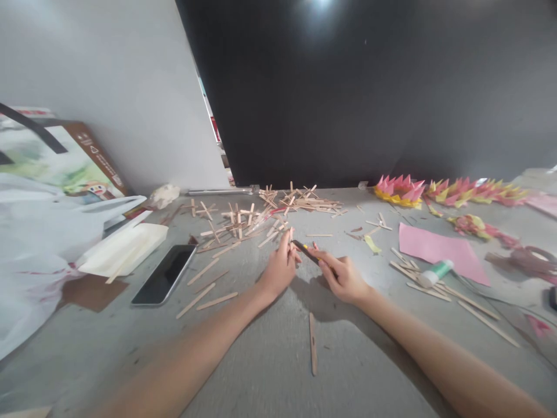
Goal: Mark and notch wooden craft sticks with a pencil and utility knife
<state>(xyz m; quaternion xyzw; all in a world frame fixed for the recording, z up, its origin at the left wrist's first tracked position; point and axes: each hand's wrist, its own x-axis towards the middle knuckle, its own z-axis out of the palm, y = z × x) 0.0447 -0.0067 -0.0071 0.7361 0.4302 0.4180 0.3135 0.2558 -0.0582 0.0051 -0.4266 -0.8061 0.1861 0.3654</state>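
My right hand (342,276) is closed around what looks like a black utility knife (304,251) with a bit of yellow on it. Its tip points up and left, close to my left hand (282,262). The fingers of my left hand pinch a small wooden craft stick (290,234), mostly hidden by the fingers. Just beyond both hands lies a heap of craft sticks (313,202), several joined into small crosses. Nearer to me, a single craft stick (313,343) with a dark slot lies on the grey table (261,371).
To the left are a phone (165,274), a cream tray (130,249) and a white plastic bag (39,249). On the right lie pink paper (441,249), a glue stick (436,273), loose sticks and folded pink-and-yellow paper pieces (398,190). A black panel (348,104) stands behind.
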